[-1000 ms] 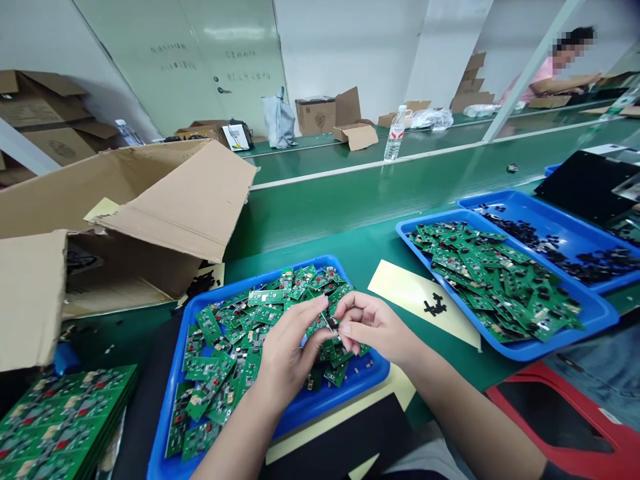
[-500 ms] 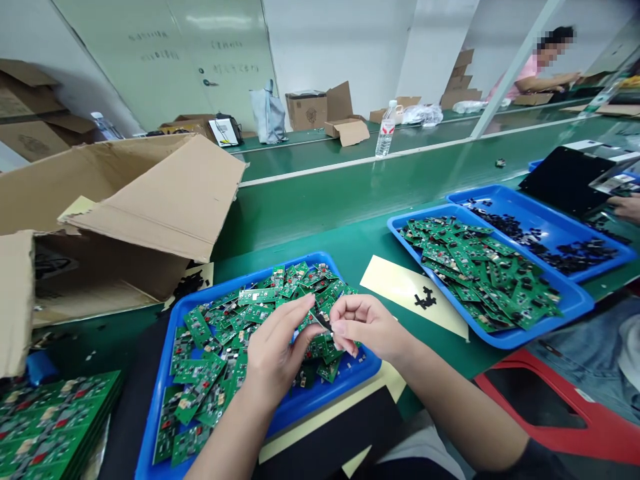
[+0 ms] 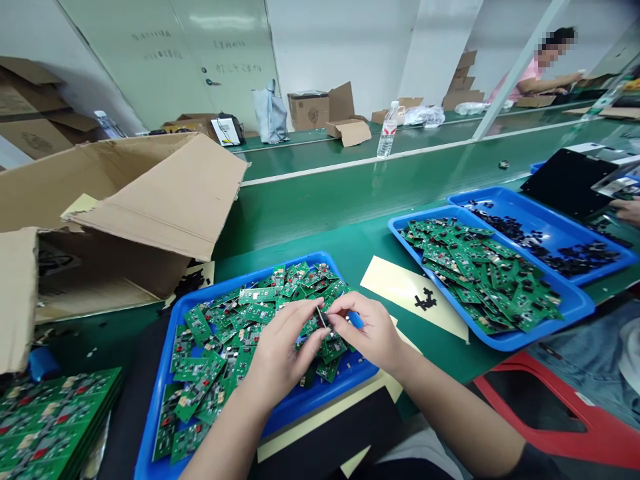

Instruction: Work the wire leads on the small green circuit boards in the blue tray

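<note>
Over one tray (image 3: 345,385), left fingers (image 3: 301,310) pinch a board (image 3: 321,316); right fingers (image 3: 353,302), can't tell; door writing (image 3: 237,68) unreadable.

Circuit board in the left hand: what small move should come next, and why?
Probably tilt the circuit board slightly with the left hand to show its face: it stands nearly edge-on, and the right hand, close beside it, obscures whether a part sits there.

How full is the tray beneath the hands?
Well filled: overlapping green boards cover most of the blue tray; bare blue shows near its front.
</note>
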`<move>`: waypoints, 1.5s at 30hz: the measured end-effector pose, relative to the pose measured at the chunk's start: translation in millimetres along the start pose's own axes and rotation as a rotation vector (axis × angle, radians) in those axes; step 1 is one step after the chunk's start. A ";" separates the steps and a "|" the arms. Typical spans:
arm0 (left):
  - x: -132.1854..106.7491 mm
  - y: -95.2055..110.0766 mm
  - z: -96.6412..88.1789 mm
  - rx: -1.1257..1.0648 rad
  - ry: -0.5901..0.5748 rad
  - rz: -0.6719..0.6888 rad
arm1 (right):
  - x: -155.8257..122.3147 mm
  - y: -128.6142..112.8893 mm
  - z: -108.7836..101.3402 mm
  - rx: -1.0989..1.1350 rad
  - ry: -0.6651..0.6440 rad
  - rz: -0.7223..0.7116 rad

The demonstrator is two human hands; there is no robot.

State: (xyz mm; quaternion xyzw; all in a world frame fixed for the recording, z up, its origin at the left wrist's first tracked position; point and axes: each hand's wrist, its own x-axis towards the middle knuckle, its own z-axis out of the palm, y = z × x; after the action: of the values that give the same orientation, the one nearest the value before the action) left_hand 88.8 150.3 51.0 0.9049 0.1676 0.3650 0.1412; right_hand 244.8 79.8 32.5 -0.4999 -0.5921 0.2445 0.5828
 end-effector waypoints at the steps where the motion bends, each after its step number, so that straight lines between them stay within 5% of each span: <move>1: 0.6 1.7 -0.4 -0.019 -0.021 -0.022 | -0.1 1.4 1.2 -0.044 0.016 -0.053; 7: 1.8 9.8 2.0 -0.173 -0.126 -0.079 | -3.7 12.0 8.6 -0.229 0.097 -0.261; 13: 1.5 10.5 8.2 -0.248 -0.125 -0.167 | -7.4 14.0 10.5 -0.191 0.104 -0.190; 21: 0.6 11.4 4.8 -0.274 -0.086 -0.258 | -0.7 5.3 3.9 -0.322 0.122 -0.311; 28: 0.3 9.6 1.2 -0.327 -0.056 -0.369 | -0.9 5.3 -2.7 -0.232 0.149 -0.269; 37: 3.7 15.4 0.8 -0.373 -0.137 -0.420 | 3.6 4.8 -3.1 -0.368 0.125 -0.362; 45: 6.5 18.2 -1.8 -0.425 -0.356 -0.557 | 4.0 8.2 -3.9 -0.507 0.159 -0.493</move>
State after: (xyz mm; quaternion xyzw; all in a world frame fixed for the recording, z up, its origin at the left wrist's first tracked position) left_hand 95.5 136.7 63.1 0.8246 0.3002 0.1767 0.4458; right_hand 251.6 85.3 28.0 -0.4884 -0.6896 -0.0974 0.5258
